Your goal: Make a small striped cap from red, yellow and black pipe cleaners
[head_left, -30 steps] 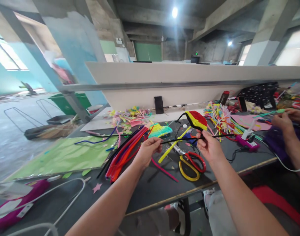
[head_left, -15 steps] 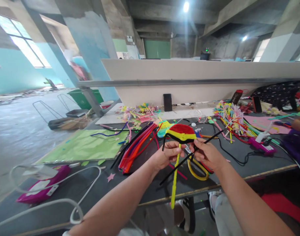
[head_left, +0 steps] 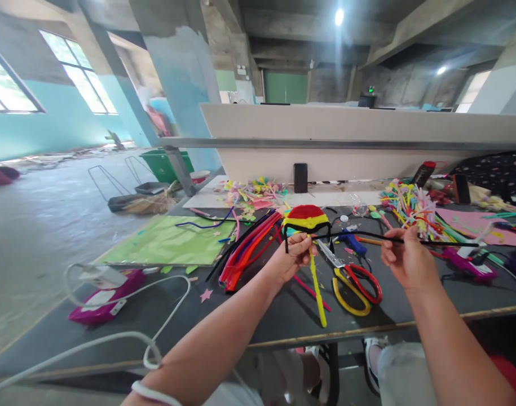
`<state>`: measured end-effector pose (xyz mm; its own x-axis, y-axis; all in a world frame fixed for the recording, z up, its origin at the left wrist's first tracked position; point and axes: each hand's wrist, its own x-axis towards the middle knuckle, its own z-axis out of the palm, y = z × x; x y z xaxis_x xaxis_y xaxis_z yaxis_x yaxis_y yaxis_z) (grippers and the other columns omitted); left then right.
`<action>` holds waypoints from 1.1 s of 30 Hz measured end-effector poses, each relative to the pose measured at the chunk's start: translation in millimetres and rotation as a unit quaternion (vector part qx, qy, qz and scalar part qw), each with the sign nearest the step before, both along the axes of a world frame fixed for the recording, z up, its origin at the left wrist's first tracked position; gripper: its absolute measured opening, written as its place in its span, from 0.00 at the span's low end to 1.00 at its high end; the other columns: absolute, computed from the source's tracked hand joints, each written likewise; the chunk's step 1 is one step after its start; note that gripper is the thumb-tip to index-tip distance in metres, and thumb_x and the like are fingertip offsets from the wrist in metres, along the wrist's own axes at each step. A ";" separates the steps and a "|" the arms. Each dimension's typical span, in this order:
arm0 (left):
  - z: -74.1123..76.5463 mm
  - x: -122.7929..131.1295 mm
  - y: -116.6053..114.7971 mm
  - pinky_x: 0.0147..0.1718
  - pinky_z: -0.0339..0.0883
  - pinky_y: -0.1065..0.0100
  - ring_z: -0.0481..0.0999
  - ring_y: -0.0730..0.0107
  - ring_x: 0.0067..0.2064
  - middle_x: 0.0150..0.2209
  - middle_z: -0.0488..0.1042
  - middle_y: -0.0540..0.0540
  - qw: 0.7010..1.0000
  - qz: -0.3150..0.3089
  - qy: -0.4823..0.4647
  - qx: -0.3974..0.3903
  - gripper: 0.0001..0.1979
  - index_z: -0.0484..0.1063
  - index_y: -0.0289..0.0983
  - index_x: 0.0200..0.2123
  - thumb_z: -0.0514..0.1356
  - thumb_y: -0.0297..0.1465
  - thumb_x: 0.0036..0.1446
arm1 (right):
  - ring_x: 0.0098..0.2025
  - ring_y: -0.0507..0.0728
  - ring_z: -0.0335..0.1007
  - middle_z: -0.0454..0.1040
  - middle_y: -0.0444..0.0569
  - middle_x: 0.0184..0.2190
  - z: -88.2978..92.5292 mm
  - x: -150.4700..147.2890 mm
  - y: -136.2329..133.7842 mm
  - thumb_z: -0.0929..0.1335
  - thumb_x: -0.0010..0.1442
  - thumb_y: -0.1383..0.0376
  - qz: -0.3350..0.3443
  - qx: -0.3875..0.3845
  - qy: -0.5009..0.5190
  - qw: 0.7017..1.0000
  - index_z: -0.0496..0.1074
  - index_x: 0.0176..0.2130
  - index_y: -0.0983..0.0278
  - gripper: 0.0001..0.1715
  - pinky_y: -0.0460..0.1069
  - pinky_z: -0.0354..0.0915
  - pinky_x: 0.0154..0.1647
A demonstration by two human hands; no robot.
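My left hand (head_left: pixel 292 256) pinches a flat pipe-cleaner craft piece (head_left: pixel 307 213), with a red domed top, a yellow band and a black zigzag edge. A yellow pipe-cleaner stem (head_left: pixel 317 290) hangs down from it. From the left fingers a black pipe cleaner (head_left: pixel 357 233) runs almost level to the right, and my right hand (head_left: pixel 410 256) grips it with its far end sticking out past the fingers. Scissors (head_left: pixel 351 286) with one red and one yellow handle lie between the hands. Behind them is a blue glue gun (head_left: pixel 354 242).
A bundle of red, orange and purple pipe cleaners (head_left: pixel 249 251) lies left of my hands, near a green sheet (head_left: pixel 168 239). Purple power strips (head_left: pixel 107 299) with white cables sit at both sides. A phone (head_left: pixel 300 177) leans on the back panel. Colourful scraps (head_left: pixel 405 206) lie at the back right.
My right hand has moved right, away from the left hand, drawing the black pipe cleaner from slanted to nearly level. The scissors show more fully now. The view has turned slightly left.
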<state>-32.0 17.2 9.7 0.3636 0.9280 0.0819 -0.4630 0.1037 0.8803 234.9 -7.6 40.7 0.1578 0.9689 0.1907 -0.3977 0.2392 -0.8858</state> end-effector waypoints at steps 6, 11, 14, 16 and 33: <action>-16.0 1.1 9.7 0.18 0.53 0.80 0.62 0.86 0.20 0.27 0.71 0.49 0.998 -0.024 0.012 -0.053 0.21 0.74 0.34 0.42 0.68 0.39 0.46 | 0.14 0.49 0.61 0.67 0.43 0.18 -15.9 -14.0 7.4 0.66 0.56 0.45 -0.059 0.003 -0.087 0.994 0.71 0.29 0.64 0.24 0.45 0.60 0.11; -18.0 -1.3 11.6 0.20 0.54 0.79 0.64 0.85 0.22 0.30 0.72 0.48 0.998 -0.042 -0.001 -0.050 0.21 0.74 0.34 0.44 0.68 0.38 0.48 | 0.14 0.48 0.61 0.67 0.43 0.18 -17.8 -10.8 10.5 0.66 0.57 0.46 -0.122 0.016 -0.074 0.990 0.71 0.28 0.64 0.24 0.45 0.61 0.11; -20.7 0.0 12.1 0.19 0.53 0.79 0.63 0.86 0.21 0.28 0.70 0.50 0.998 -0.035 0.009 -0.049 0.20 0.75 0.33 0.40 0.69 0.38 0.46 | 0.14 0.48 0.61 0.67 0.43 0.18 -19.1 -10.4 12.1 0.66 0.56 0.45 -0.138 0.011 -0.072 0.988 0.71 0.28 0.64 0.24 0.45 0.61 0.11; -24.1 1.3 13.1 0.20 0.54 0.78 0.64 0.85 0.21 0.25 0.68 0.52 0.998 -0.022 0.022 -0.053 0.20 0.75 0.33 0.38 0.70 0.38 0.44 | 0.14 0.49 0.62 0.67 0.43 0.17 -22.3 -14.5 12.9 0.67 0.55 0.45 -0.129 -0.004 -0.079 0.989 0.71 0.28 0.64 0.25 0.45 0.61 0.11; -30.1 -4.8 19.1 0.13 0.48 0.77 0.63 0.83 0.17 0.23 0.67 0.52 0.984 -0.045 0.169 -0.016 0.23 0.74 0.31 0.34 0.70 0.42 0.39 | 0.19 0.48 0.62 0.68 0.40 0.20 -56.0 -88.9 3.3 0.73 0.47 0.58 0.117 -0.143 -0.176 0.967 0.71 0.34 0.62 0.16 0.43 0.60 0.16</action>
<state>-36.8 36.3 -20.4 0.4457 0.8909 -0.0873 -0.1312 0.1614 0.9781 146.0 -4.3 -15.3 -0.0990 0.9912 -0.0878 -0.0729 -0.0952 -0.9928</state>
